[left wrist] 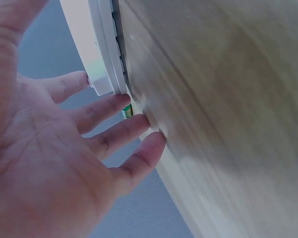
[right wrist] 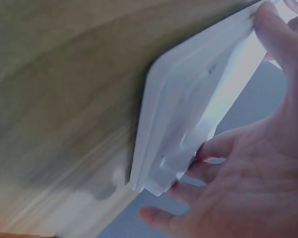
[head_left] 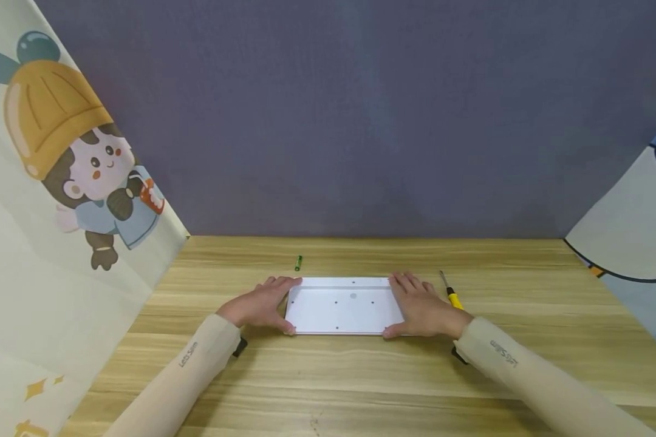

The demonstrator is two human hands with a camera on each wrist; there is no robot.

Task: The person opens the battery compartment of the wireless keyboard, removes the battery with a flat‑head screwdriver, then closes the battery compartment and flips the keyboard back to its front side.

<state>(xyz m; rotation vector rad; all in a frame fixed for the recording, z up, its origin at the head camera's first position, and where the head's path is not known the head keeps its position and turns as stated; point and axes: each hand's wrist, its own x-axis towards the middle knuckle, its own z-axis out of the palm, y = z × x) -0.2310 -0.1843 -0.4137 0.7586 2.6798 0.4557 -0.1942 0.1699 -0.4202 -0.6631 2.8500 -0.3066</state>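
Note:
A white keyboard (head_left: 341, 312) lies face down on the wooden table, its back with several small screw holes facing up. In the left wrist view, the edges of its keycaps (left wrist: 120, 47) show along the underside. My left hand (head_left: 259, 304) holds the left end, thumb at the near corner and index finger at the far corner, other fingers spread toward the table. Across from it, my right hand (head_left: 423, 308) grips the right end, its thumb on the near edge and fingers over the far edge. The right wrist view shows those fingers against the keyboard's raised back strip (right wrist: 223, 101).
Behind the keyboard's left end lies a small green battery (head_left: 298, 263). A screwdriver (head_left: 455, 298) with a yellow and black handle is just beyond the right hand. A dark grey panel (head_left: 361, 152) rises at the table's back edge, with printed cloth (head_left: 11, 255) at the left side.

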